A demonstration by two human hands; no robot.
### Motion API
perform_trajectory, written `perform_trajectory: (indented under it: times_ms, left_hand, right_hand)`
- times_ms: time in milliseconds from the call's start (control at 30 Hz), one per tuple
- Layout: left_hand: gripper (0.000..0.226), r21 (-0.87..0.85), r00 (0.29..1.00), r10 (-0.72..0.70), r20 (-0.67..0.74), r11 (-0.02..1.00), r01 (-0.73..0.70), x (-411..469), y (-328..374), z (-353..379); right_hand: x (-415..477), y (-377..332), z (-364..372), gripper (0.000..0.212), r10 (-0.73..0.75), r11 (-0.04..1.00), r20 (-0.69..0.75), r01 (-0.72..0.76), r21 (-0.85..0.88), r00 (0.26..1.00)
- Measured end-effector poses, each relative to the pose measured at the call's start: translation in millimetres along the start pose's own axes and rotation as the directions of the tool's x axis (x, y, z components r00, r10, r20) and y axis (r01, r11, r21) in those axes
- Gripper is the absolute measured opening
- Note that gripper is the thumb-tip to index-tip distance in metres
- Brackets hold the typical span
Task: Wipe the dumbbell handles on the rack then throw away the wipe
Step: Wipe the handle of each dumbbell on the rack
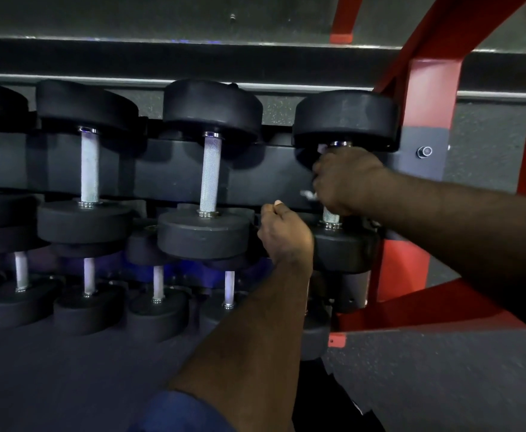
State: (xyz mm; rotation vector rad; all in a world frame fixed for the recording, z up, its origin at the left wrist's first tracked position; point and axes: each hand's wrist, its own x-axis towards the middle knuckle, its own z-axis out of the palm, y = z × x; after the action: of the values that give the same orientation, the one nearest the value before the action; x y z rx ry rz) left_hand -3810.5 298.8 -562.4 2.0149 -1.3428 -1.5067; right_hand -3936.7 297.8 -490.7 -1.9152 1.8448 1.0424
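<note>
Black dumbbells with knurled silver handles lie on the upper tier of the rack [168, 179]. My right hand [346, 179] grips the handle [330, 215] of the rightmost dumbbell [346, 116], wrapped round it with a white wipe [307, 194] whose edges poke out beside the fingers. My left hand [283, 232] is curled into a fist, thumb on top, at the rack's front edge between the two rightmost dumbbell heads; nothing shows in it. The neighbouring handle [211, 174] stands bare to the left.
A lower tier holds several smaller dumbbells [157, 310]. The red rack frame [427, 126] rises at the right, with a red foot [417, 307] on the speckled grey floor [442, 385]. A dark wall rail runs behind the rack.
</note>
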Motion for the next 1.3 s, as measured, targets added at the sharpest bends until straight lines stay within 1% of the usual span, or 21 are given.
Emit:
perform_trajectory:
  times_ms: [67, 100, 167, 233, 267, 367, 433, 500, 533, 567, 633, 667, 700, 767, 833, 900, 933, 1033, 1167, 1233, 1300]
  left_hand:
    - [0.035, 0.001, 1.000, -0.005, -0.007, 1.000, 0.005, -1, 1, 0]
    - [0.035, 0.003, 1.000, 0.000, -0.009, 1.000, 0.000, -1, 0, 0]
    - [0.035, 0.006, 1.000, 0.000, -0.005, 1.000, 0.000, -1, 1, 0]
    - [0.034, -0.001, 1.000, -0.004, -0.006, 1.000, 0.004, -2, 3, 0]
    - [0.034, -0.004, 1.000, -0.002, -0.009, 1.000, 0.002, -2, 4, 0]
    - [0.034, 0.012, 1.000, -0.001, -0.013, 1.000, 0.001, -3, 3, -1]
    - [0.035, 0.005, 1.000, -0.001, -0.016, 1.000, 0.001, -5, 5, -1]
    - [0.036, 0.045, 1.000, -0.024, -0.008, 0.999, 0.024, -8, 10, -4]
    - [0.036, 0.080, 0.999, -0.048, 0.010, 0.996, 0.047, -10, 14, -4]
    - [0.036, 0.123, 0.996, -0.078, 0.044, 0.990, 0.072, -13, 19, -1]
    - [0.040, 0.215, 0.988, -0.099, 0.118, 0.974, 0.072, -17, 26, 2]
    - [0.043, 0.228, 0.987, -0.093, 0.131, 0.972, 0.061, -18, 27, 4]
    - [0.042, 0.224, 0.988, -0.086, 0.128, 0.973, 0.055, -17, 28, 7]
    - [0.035, 0.222, 0.992, -0.070, 0.104, 0.974, 0.045, -18, 27, 7]
    - [0.025, 0.199, 0.994, -0.044, 0.103, 0.980, 0.023, -20, 25, 5]
    - [0.020, 0.191, 0.995, -0.025, 0.100, 0.982, 0.006, -20, 26, 4]
    - [0.019, 0.198, 0.995, -0.017, 0.097, 0.980, -0.002, -21, 26, 4]
    - [0.019, 0.213, 0.996, -0.010, 0.092, 0.977, -0.010, -22, 24, 4]
    - [0.019, 0.194, 0.998, 0.019, 0.065, 0.981, -0.031, -20, 21, 5]
    - [0.018, 0.197, 0.998, 0.020, 0.063, 0.980, -0.032, -19, 21, 6]
    - [0.018, 0.204, 0.997, 0.027, 0.069, 0.978, -0.040, -19, 20, 6]
  right_hand:
    - [-5, 0, 22, 0.041, 0.033, 0.999, -0.160, -0.029, 0.022, 0.987]
    - [-7, -7, 33, 0.043, 0.050, 0.996, -0.142, -0.039, 0.082, 0.989]
    - [-8, -19, 46, 0.053, -0.090, 0.994, -0.122, 0.098, 0.058, 0.988]
    - [-19, -19, 43, 0.045, -0.187, 0.967, -0.115, 0.204, 0.154, 0.975]
    - [-23, -13, 43, 0.043, -0.175, 0.946, -0.123, 0.201, 0.254, 0.977]
    - [-27, -6, 40, 0.055, 0.005, 0.836, -0.157, 0.082, 0.543, 0.988]
    - [-28, -10, 43, 0.065, 0.088, 0.741, -0.220, 0.084, 0.667, 0.972]
    - [-39, -17, 46, 0.042, 0.265, 0.623, -0.250, 0.033, 0.782, 0.931]
    - [-45, -21, 51, 0.030, 0.410, 0.502, -0.233, -0.005, 0.865, 0.882]
    - [-51, -25, 55, 0.025, 0.574, 0.300, -0.137, -0.051, 0.953, 0.807]
    - [-55, -36, 65, 0.018, 0.768, -0.268, 0.218, -0.007, 0.963, 0.603]
    - [-49, -37, 67, 0.015, 0.734, -0.540, 0.415, 0.091, 0.837, 0.538]
    - [-37, -34, 69, 0.010, 0.654, -0.708, 0.539, 0.179, 0.683, 0.531]
    - [-15, -21, 63, 0.008, 0.483, -0.867, 0.563, 0.277, 0.415, 0.671]
    - [-7, -9, 48, 0.023, 0.356, -0.929, 0.440, 0.260, 0.263, 0.824]
    - [-6, 0, 39, 0.023, 0.317, -0.937, 0.365, 0.228, 0.266, 0.875]
    - [-3, 2, 43, 0.022, 0.342, -0.924, 0.374, 0.237, 0.300, 0.862]
    - [5, 0, 47, 0.031, 0.511, -0.817, 0.469, 0.237, 0.526, 0.720]
    - [10, -17, 50, 0.035, 0.697, -0.673, 0.405, 0.347, 0.653, 0.591]
    - [16, -19, 60, 0.032, 0.737, -0.617, 0.370, 0.340, 0.709, 0.566]
    - [21, -11, 65, 0.022, 0.699, -0.641, 0.414, 0.255, 0.724, 0.583]
